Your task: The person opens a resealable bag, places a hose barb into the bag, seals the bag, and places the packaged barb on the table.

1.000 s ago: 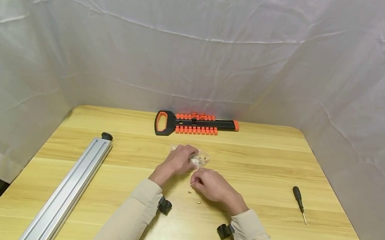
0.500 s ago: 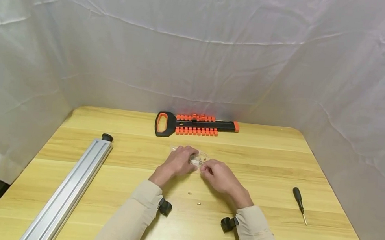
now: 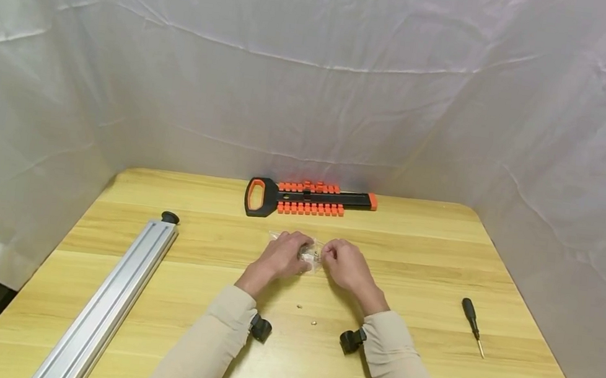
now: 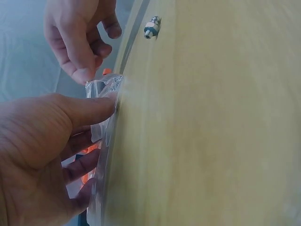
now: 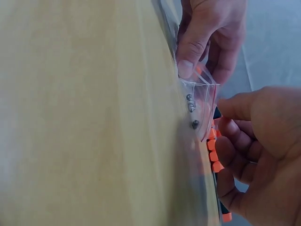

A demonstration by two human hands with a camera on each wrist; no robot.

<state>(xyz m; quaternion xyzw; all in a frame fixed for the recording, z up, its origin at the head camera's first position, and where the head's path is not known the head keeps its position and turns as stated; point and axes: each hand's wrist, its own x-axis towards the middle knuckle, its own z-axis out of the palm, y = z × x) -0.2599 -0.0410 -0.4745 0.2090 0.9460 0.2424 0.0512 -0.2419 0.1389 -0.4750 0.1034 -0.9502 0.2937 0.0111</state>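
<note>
1. Head view: both my hands are at the middle of the wooden surface (image 3: 309,377), with a clear plastic bag (image 3: 311,257) between them.
2. My left hand (image 3: 280,255) holds the bag, thumb on one face and fingers around the other.
3. My right hand (image 3: 348,266) has its fingers bent in, the tip of one digit at the bag's edge. I cannot tell whether I pinch the plastic there or only touch it.
4. Inside the bag I can see at least three small metal fittings (image 5: 192,107): two close together near its upper end, one lower down. A thin red line runs along one side of the bag. Other contents may be hidden by my left hand.
5. Two loose fittings (image 3: 313,323) lie on the surface on my side of the bag, near each other but not touching.
6. Beyond my hands, by the far edge, lies a black and orange tool (image 3: 354,201) with rows of orange blocks along its shaft.
7. To my left lies a long silver metal bar (image 3: 108,295), a black knob (image 3: 170,217) at its far end; well to my right, a black-handled screwdriver (image 3: 470,314).
</note>
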